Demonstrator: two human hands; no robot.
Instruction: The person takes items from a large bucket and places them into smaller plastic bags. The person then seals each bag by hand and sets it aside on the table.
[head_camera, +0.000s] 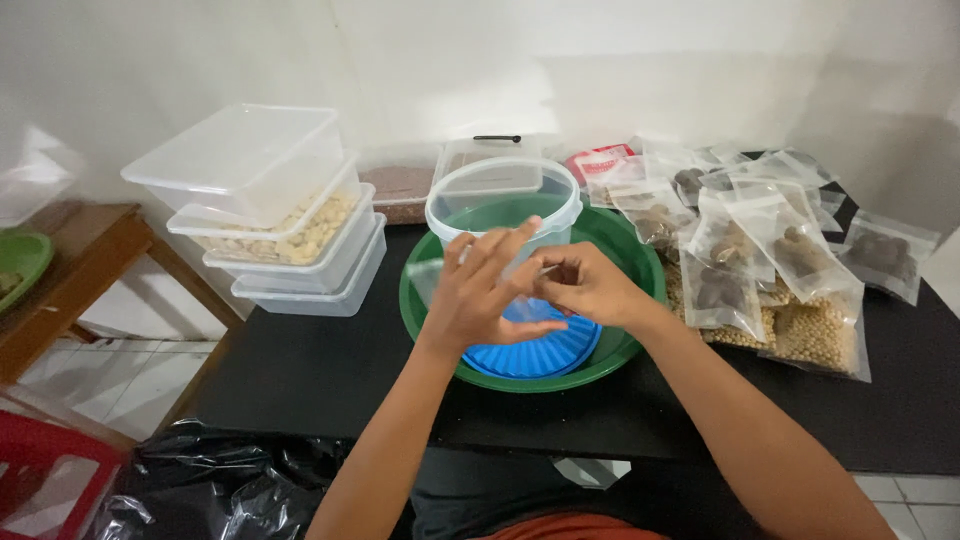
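So the person is working right over the green basin (640, 262) on the black table (310, 370), both hands meeting in the middle above the blue ribbed lid (540, 355) lying in the bottom of it. The left hand (478, 290) is sitting with fingers fanned out and loose, only the thumb side seeming to touch a small clear plastic bag (432, 280) that's poking out to its left, while the right hand (588, 285) is curled in with fingertips pinching what looks like the bag's edge, though it's too blurry to be sure what exactly is pinched. A clear round tub (503, 200) is standing at the back of the basin. Judging by this, doing it well probably means keeping the bag over the basin so any spill is landing inside, and pulling the mouth open evenly. Filled bags (790, 250) are piling up on the right, stacked clear boxes (290, 215) are sitting on the left
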